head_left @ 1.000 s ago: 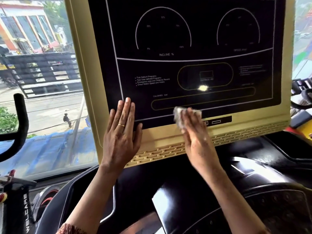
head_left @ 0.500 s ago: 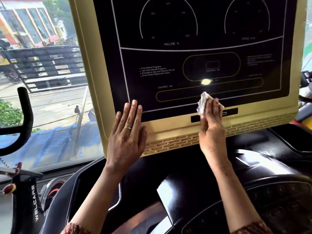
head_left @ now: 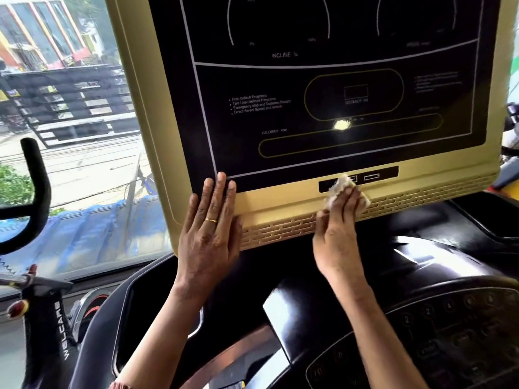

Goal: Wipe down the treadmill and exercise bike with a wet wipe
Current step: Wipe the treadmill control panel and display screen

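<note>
The treadmill's display panel [head_left: 309,108] is a black screen in a beige frame [head_left: 266,204] with a vent grille along the bottom. My left hand [head_left: 209,234] lies flat on the frame's lower left corner, fingers straight, fingertips on the screen's edge. My right hand [head_left: 337,234] presses a crumpled white wet wipe [head_left: 341,185] against the frame with straight fingers, just below the small black port strip. The wipe shows above and to the right of the fingers. The exercise bike [head_left: 56,332], black with a curved handlebar [head_left: 39,178], stands at the left.
Below the display is the treadmill's glossy black console [head_left: 421,262] with a round keypad [head_left: 449,332] at the lower right. A large window [head_left: 70,136] behind the bike looks onto a street. More equipment shows at the right edge.
My right hand slid the wipe down from the screen's lower edge onto the beige frame at the port strip. My left hand kept its place on the corner.
</note>
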Demonstrator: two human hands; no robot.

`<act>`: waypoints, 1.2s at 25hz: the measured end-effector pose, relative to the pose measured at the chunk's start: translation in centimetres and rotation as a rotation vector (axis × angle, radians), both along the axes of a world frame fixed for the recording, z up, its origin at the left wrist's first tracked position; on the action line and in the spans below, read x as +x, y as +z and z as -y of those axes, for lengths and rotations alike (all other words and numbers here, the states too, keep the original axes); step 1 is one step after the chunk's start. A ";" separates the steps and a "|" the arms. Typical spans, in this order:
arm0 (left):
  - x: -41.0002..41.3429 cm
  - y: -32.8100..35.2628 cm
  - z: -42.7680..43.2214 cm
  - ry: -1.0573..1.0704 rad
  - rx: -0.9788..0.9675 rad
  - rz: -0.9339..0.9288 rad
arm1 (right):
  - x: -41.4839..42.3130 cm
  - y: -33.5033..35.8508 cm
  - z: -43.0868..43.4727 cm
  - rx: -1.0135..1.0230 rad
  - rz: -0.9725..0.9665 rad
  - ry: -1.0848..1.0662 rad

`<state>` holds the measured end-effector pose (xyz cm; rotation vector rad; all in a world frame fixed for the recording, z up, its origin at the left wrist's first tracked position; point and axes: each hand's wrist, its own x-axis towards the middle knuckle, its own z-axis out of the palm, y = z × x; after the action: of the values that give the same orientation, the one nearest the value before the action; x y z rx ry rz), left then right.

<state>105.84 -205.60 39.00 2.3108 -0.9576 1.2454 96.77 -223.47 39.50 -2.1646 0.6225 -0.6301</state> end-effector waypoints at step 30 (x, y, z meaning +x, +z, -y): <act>-1.0 -3.1 -6.4 -0.037 -0.087 -0.192 | 0.7 0.6 6.9 -1.400 0.128 0.884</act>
<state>104.86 -199.20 35.95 2.2856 -0.8587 1.0087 97.50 -230.32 40.10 -3.1461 -1.2095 -0.7497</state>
